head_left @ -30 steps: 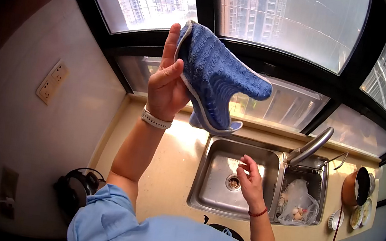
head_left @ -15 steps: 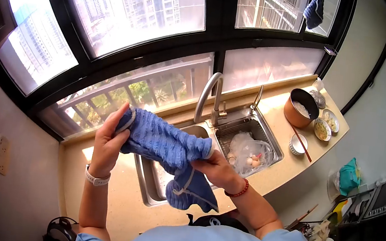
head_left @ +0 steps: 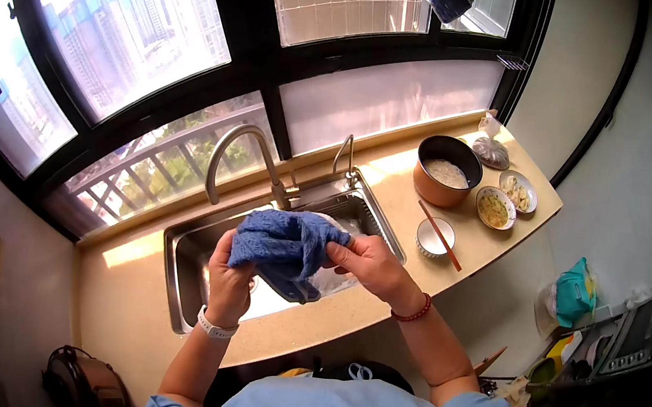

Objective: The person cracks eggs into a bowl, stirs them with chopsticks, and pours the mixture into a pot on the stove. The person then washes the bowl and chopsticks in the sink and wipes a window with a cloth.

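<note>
A blue ribbed cloth [head_left: 280,249] is bunched between my two hands, above the steel sink [head_left: 185,300]. My left hand [head_left: 231,277] grips its left end, with the fingertips partly behind the fabric. On the right side, my right hand [head_left: 371,267] pinches a corner of it between thumb and fingers. Beyond the cloth a curved faucet [head_left: 249,134] rises from the sink's back edge. The cloth and my hands hide much of the sink, including most of the plastic bag in its right part.
On the counter [head_left: 345,309] to the right are an orange pot [head_left: 436,192], a white bowl [head_left: 434,238] with chopsticks across it, two dishes of food [head_left: 496,208] and a tied bag [head_left: 491,152]. Windows line the back. A dark appliance [head_left: 84,386] is at lower left.
My right hand, open a second ago, has taken hold of the cloth. Since then the cloth has been bunched up and lowered over the sink. The view has swung right.
</note>
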A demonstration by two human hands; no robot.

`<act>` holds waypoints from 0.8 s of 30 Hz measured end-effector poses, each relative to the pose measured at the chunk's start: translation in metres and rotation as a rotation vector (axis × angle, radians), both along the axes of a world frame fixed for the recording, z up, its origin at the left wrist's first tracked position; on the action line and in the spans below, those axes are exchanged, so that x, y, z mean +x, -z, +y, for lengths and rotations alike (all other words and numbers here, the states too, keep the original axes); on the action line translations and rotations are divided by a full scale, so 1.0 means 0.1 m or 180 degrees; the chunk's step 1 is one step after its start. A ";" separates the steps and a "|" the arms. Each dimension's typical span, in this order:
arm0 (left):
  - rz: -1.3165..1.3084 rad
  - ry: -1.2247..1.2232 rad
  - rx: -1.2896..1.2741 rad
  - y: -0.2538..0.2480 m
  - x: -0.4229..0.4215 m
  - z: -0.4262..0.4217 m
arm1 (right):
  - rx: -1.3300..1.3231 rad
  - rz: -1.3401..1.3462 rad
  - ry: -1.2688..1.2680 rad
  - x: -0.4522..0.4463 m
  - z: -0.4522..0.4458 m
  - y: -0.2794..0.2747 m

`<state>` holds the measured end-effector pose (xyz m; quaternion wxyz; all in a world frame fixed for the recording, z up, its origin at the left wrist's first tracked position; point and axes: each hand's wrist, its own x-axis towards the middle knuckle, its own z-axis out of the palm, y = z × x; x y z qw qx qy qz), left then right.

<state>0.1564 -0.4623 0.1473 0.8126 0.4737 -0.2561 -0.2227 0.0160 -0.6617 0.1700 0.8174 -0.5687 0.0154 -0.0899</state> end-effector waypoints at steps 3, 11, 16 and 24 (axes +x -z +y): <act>0.0066 0.0053 -0.0202 -0.20 -0.20 -0.26 | -0.1651 0.0162 0.0518 -0.05 -0.12 0.46; -0.1986 0.1161 0.1666 -0.43 0.19 -0.88 | 0.1020 -0.0359 0.0806 0.26 -0.19 0.74; -0.3991 -0.0242 0.2712 -0.84 0.99 -1.23 | 0.0885 -0.0331 0.1384 0.40 -1.09 0.30; -0.4228 -0.2663 0.4114 -0.93 2.67 -2.29 | 0.0274 -0.0612 0.2338 1.48 -3.30 0.39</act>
